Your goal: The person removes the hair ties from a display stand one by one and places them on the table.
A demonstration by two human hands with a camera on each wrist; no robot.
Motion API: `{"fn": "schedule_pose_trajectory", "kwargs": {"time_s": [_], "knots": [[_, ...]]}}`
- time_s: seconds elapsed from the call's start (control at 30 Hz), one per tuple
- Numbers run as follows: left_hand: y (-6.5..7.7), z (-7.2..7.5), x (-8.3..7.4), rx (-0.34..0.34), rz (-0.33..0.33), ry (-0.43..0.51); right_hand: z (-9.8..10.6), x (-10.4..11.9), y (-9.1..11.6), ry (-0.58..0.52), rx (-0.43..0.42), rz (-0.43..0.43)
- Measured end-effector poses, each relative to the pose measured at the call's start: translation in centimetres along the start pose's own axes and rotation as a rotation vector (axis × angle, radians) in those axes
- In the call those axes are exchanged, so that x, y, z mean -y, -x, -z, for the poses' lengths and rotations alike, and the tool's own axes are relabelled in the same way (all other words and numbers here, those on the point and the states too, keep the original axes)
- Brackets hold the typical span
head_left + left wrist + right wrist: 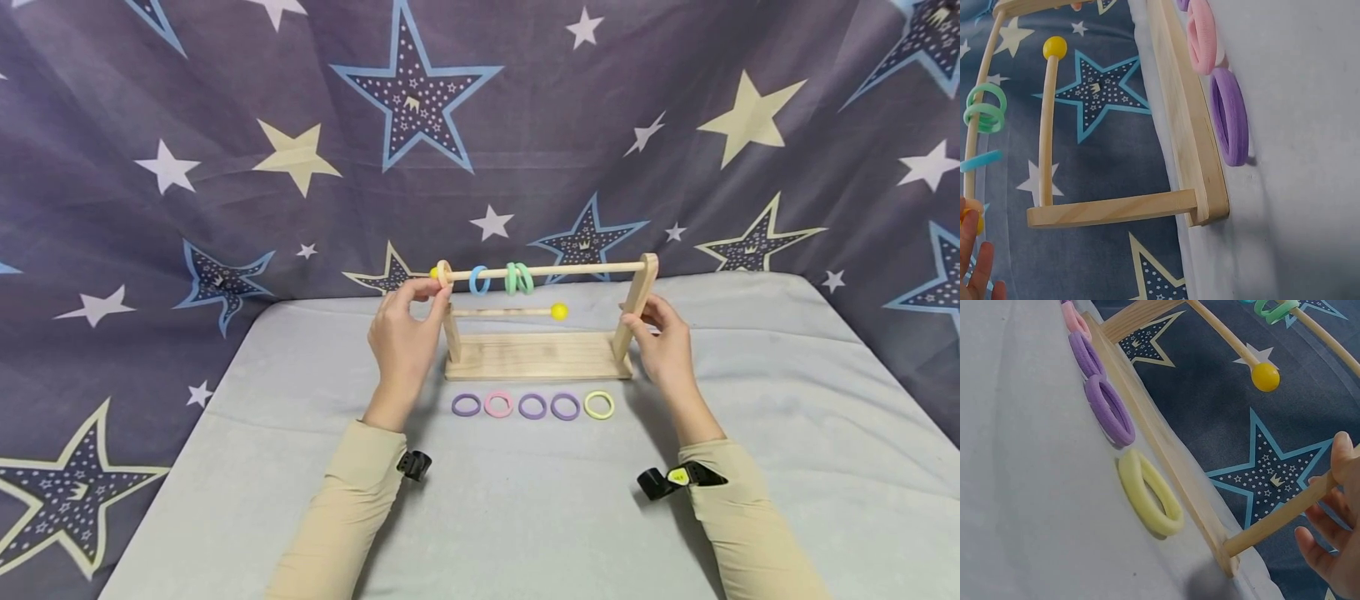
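Observation:
A wooden rack [540, 357] stands on the bed-like grey surface, with two rods ending in yellow balls. My left hand [405, 342] pinches a pale orange hair tie [443, 271] around the upper rod [577, 270], just inside its ball end. Farther along that rod hang a blue hair tie [474, 282] and two green hair ties [512, 279]. The lower rod [502, 312] is bare. At the right, my right hand [666, 346] grips the rack's upright post [636, 304], thumb in front and fingers behind.
In front of the rack lies a row of hair ties: purple ones [532, 407], a pink one [498, 405] and a yellow one [599, 405]. A grey cloth [525, 517] covers the surface. Behind hangs a dark star-patterned curtain [517, 108].

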State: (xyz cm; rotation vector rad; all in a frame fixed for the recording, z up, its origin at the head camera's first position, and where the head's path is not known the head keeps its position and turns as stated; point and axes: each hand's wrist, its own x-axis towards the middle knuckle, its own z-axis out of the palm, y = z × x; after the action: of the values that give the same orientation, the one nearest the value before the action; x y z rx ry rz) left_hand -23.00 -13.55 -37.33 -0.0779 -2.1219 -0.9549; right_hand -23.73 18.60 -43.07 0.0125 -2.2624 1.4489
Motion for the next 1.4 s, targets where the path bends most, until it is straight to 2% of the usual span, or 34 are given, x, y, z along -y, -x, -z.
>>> {"fn": "schedule_pose_trajectory", "kwargs": {"time_s": [0.7, 1.0, 1.27, 1.4], "knots": [[-0.2, 0.8, 1.2, 0.022, -0.025, -0.052, -0.1, 0.3, 0.1, -0.035, 0.006, -0.008], [0.3, 1.0, 1.5, 0.039, -0.07, -0.053, -0.2, 0.3, 0.0, -0.035, 0.002, -0.012], [1.0, 1.6, 1.4, 0.083, -0.086, -0.038, -0.1, 0.2, 0.0, -0.034, 0.001, -0.012], [1.3, 1.8, 1.4, 0.129, -0.126, -0.006, 0.0, 0.2, 0.1, -0.035, -0.002, -0.011]]}}
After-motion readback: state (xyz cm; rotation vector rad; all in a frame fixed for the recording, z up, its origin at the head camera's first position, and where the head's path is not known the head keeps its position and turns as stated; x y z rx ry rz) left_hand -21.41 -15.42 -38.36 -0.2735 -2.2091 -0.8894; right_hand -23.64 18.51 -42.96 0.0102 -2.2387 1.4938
